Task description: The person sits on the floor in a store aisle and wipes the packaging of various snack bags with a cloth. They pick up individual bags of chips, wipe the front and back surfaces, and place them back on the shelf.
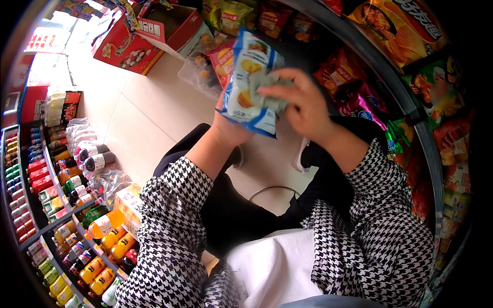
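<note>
My left hand (230,125) grips a white and blue snack bag (240,84) from below and behind, holding it tilted above my knees. In my right hand (306,104) is a bunched grey-green cloth (267,90), which lies against the bag's printed front; hand and cloth are slightly blurred. A red chip bag (222,61) shows behind the left edge of the white one. Whether my left hand also holds it cannot be told. Most of my left fingers are hidden behind the bag.
Snack shelves with red chip bags (342,75) and a dark curved shelf edge (412,100) stand close on my right. Drink bottles (102,225) fill shelves on the left. Red cartons (129,48) and a clear plastic bag (198,73) are on the tiled floor (131,100) ahead.
</note>
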Demonstrator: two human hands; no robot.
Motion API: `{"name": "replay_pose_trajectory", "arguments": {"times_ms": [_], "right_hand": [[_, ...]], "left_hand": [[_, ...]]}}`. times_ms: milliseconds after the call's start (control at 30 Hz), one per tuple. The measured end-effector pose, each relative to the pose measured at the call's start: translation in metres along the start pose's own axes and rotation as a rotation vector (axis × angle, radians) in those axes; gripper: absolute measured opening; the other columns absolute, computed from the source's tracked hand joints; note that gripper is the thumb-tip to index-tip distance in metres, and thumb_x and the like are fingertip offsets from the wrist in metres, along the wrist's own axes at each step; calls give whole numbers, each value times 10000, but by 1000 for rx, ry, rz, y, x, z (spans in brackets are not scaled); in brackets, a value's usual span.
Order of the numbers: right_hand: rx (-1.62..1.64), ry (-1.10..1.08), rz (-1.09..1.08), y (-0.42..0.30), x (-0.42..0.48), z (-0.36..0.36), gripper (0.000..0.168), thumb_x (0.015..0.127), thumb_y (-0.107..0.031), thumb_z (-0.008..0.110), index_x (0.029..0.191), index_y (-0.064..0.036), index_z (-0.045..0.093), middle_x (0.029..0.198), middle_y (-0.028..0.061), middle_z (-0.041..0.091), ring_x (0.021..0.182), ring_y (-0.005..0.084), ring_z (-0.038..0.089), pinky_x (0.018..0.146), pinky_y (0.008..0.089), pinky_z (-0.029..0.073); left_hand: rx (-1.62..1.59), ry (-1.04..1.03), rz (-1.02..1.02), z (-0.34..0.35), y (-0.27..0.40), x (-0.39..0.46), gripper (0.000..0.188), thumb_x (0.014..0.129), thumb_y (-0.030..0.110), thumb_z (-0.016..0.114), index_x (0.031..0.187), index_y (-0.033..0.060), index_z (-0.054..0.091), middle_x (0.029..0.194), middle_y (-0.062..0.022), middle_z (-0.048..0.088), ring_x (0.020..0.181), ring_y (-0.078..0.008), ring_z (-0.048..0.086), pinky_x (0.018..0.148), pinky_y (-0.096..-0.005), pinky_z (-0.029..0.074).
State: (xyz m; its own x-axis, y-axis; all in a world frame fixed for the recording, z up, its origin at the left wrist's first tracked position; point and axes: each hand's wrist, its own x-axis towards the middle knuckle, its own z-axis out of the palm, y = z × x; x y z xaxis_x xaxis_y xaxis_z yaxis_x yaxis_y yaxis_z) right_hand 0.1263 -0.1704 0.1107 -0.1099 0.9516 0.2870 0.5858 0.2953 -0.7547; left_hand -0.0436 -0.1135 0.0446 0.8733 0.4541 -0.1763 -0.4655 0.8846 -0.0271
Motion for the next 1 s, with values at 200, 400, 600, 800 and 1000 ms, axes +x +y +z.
{"name": "replay_pose_trajectory", "arguments": {"times_ms": [200, 400, 600, 800, 1000], "right_hand": [[-44, -97, -263, -16, -5, 7, 546, 655, 109, 510, 1077, -165, 723, 1158, 124, 564, 995, 285, 557, 874, 360, 466], [-319, 117, -40, 0, 6, -14, 556, 680, 84, 572, 1108, -248, 698, 1184, 96, 551, 1022, 307, 556, 882, 371, 484], [-124, 273, 231, 25, 13, -20, 517, 742, 103, 463, 1165, -128, 650, 1151, 164, 542, 1042, 299, 582, 890, 323, 470], [529, 155, 735, 39, 2, -3, 365, 841, 29, 497, 1185, -24, 609, 1068, 69, 638, 972, 132, 599, 857, 283, 470], [436, -332, 939, 28, 2, -8, 284, 967, -179, 530, 1197, -23, 586, 1085, 21, 627, 950, 85, 568, 816, 247, 464]], "left_hand": [[-65, -12, -14, 0, 7, -3, 574, 953, 482, 430, 1361, 78, 433, 1279, -157, 541, 1123, -322, 559, 980, -452, 470], [-150, -44, -110, 5, 4, -5, 508, 948, 449, 421, 1342, 130, 461, 1288, -123, 547, 1131, -313, 546, 817, -520, 470], [-129, 11, -106, 17, 1, -8, 536, 942, 472, 429, 1337, 112, 468, 1271, -145, 557, 1117, -341, 546, 821, -526, 474], [160, 213, 80, 11, 1, 6, 581, 956, 467, 490, 1393, 94, 405, 1245, -147, 570, 1039, -296, 598, 904, -424, 489], [574, 510, 240, -2, 1, 9, 585, 953, 365, 577, 1433, 106, 364, 1192, -54, 581, 1014, -116, 592, 868, -254, 482]]}}
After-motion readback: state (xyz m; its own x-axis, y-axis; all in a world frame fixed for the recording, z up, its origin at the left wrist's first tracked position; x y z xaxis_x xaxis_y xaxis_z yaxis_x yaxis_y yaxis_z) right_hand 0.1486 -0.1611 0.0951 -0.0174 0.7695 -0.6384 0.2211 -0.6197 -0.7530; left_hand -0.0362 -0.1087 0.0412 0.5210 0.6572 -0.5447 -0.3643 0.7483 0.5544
